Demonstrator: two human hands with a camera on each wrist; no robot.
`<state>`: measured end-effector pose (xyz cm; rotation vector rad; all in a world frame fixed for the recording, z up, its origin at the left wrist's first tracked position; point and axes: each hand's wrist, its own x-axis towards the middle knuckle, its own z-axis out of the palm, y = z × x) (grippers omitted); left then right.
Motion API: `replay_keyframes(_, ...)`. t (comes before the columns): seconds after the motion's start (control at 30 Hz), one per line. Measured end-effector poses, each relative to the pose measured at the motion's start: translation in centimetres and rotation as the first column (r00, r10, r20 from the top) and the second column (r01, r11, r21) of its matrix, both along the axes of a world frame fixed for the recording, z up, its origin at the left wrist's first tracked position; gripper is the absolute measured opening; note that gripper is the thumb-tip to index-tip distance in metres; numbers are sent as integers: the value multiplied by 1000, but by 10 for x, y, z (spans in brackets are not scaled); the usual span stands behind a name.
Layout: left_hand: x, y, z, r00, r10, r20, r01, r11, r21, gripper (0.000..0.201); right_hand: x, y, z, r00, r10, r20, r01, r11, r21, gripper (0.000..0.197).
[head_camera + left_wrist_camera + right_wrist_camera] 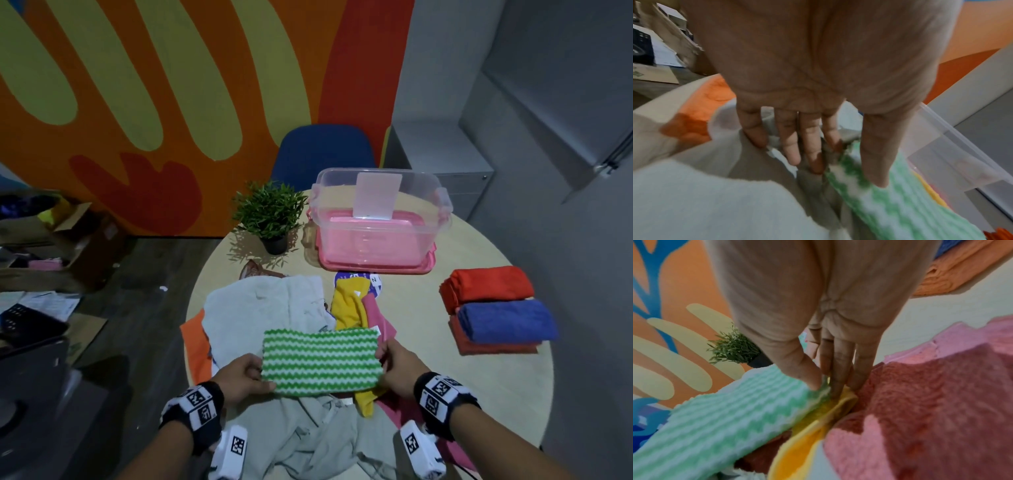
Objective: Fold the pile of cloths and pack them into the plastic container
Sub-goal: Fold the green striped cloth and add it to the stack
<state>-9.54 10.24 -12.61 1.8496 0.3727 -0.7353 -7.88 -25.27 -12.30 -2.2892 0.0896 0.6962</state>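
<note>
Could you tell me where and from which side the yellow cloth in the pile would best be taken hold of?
Probably its far end, from above. That part of the yellow cloth lies bare on top between the white cloth and the pink cloth. Its near part passes under the green striped cloth that both hands hold.

I seem to be in an office meeting room: a round pale desk [479, 404], a blue chair [322, 150] behind it, a grey drawer cabinet [459, 185], a painted orange mural wall [137, 102], cardboard boxes [78, 240] on the floor.
</note>
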Motion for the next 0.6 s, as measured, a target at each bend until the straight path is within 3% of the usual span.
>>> replay_keyframes(0.1,-8,-2,-4,999,2,35,2,992,-123,39,-2,0,-8,997,-51,-56,53,998,33,38)
replay_keyframes(0.2,-11,-5,-4,998,30,55,-20,984,-175,27,-4,1,-15,989,-129,-70,135,986,93,29)
replay_keyframes(0.33,-16,-4,-7,998,62,31,-54,977,-206,19,-9,-6,-24,992,-97,-84,104,991,83,19)
replay_keyframes(0.4,-19,-4,-12,998,53,30,-45,975,-216,28,-11,-11,-28,984,-107,-142,133,974,185,27)
replay_keyframes(0.5,-22,-2,-21,998,64,20,-57,968,-245,64,-11,-11,-30,982,-84,-167,120,969,216,28)
replay_keyframes(0.6,-23,2,-27,997,70,17,-64,973,-222,71,-10,-3,-30,990,-43,-137,72,974,214,24)
